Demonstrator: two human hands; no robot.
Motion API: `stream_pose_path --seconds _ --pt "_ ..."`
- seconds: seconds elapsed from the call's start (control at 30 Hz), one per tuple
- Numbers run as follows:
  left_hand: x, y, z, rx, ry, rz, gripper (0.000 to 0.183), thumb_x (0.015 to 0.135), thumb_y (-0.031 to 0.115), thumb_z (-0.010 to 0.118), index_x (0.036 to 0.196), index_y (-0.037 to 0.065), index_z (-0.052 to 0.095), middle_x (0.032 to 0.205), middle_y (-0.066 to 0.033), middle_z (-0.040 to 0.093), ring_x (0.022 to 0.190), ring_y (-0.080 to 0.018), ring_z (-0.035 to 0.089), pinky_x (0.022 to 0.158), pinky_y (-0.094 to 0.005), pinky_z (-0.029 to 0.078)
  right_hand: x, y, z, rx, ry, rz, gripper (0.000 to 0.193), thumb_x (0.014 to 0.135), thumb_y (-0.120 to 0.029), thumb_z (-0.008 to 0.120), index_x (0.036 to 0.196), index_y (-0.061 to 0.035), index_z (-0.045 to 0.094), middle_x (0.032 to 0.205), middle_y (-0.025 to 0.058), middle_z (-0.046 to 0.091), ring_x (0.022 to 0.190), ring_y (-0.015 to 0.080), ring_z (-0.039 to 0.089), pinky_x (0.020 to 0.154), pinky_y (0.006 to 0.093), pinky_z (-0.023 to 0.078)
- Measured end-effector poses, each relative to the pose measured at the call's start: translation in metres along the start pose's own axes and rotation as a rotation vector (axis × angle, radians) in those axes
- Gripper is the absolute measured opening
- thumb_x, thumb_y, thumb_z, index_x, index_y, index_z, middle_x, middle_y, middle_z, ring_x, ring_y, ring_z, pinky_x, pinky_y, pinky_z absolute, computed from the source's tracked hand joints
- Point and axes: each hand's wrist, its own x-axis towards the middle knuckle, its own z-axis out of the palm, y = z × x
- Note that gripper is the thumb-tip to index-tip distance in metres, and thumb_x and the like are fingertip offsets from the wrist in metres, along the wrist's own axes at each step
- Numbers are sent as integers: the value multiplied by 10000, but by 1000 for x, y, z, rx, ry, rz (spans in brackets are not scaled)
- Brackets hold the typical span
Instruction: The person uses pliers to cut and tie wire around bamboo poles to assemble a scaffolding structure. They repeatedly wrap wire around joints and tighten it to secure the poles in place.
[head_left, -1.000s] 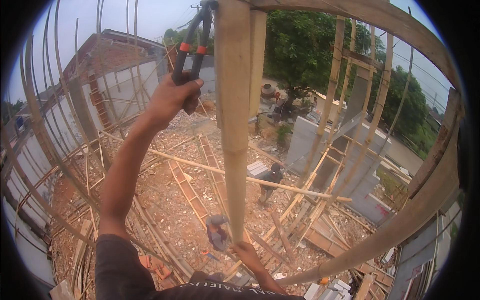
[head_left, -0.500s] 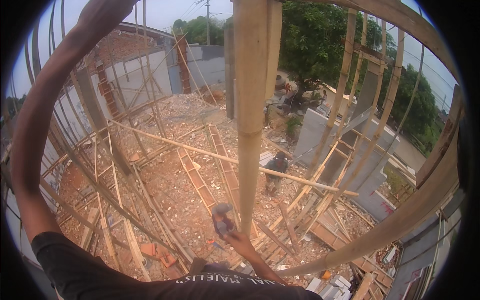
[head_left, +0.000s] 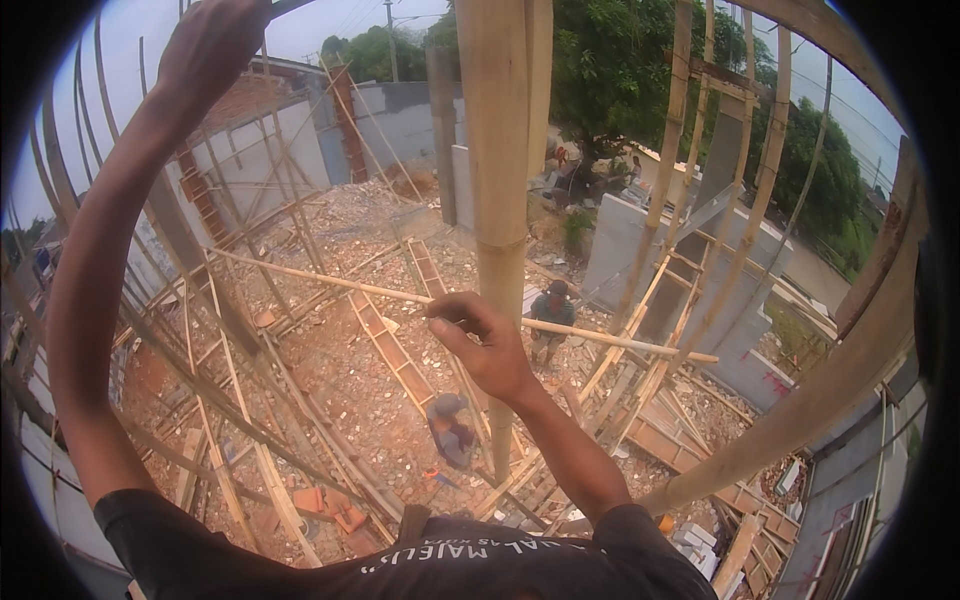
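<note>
A thick upright bamboo pole (head_left: 500,200) stands in front of me, with a squared timber (head_left: 540,90) along its upper right side. My right hand (head_left: 485,345) is raised beside the pole, its fingers curled toward the thumb; anything in them is too small to make out. High at the upper left, my left hand (head_left: 215,40) is closed at the end of a raised arm. A dark narrow piece (head_left: 290,8) shows beside its fingers, mostly cut off by the picture's top edge, so its kind is unclear.
A thick bamboo pole (head_left: 780,420) slants along my right, and a timber (head_left: 810,25) crosses the upper right. Far below, two people (head_left: 450,430) (head_left: 552,315) are on rubble-strewn ground. Wooden ladder-like frames (head_left: 390,345), a long bamboo (head_left: 620,342) and thin poles surround them.
My right hand has risen from low near the pole's foot to the pole's middle in the picture. My left hand shows more fully below the top edge. The view has shifted slightly.
</note>
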Motion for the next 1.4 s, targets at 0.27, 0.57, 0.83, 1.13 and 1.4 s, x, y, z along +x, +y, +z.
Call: stream_pose_path --seconds 0.27,0.57,0.83,1.13,1.4 --pt "3 -33 8 361 56 48 220 884 32 580 1077 -33 495 949 -208 636 888 -366 673 711 -438 572 245 -162 85 538 173 -586 424 953 -414 548 1143 -37 587 1059 92 616 987 202 578 840 348 467" --pt "2 6 -30 13 -317 -70 404 784 136 713 1069 -48 494 877 -219 651 774 -324 696 633 -405 569 293 -185 101 1242 185 -336 230 1007 -275 466 1029 -72 573 928 82 605 782 208 594 657 347 506" --pt "25 -34 -57 -1241 -988 -557 470 821 292 727 1067 -47 513 764 -186 650 654 -295 708 616 -442 626 266 -198 88 1353 -209 -337 333 932 -318 610 929 15 596 818 115 616 677 228 586 650 400 522" --pt "-4 32 -8 -1438 -832 -694 288 875 251 712 934 51 513 646 14 457 460 -81 442 398 -261 410 208 -138 30 905 -202 -306 430 949 -447 557 1079 -40 599 1035 103 632 972 216 596 820 369 477" --pt "-30 96 50 -1618 -548 -735 277 955 318 635 940 61 535 680 16 470 524 -88 462 470 -256 399 4 39 -26 28 -5 224 369 965 -305 612 1177 -3 627 1135 80 635 1079 135 571 928 306 455"
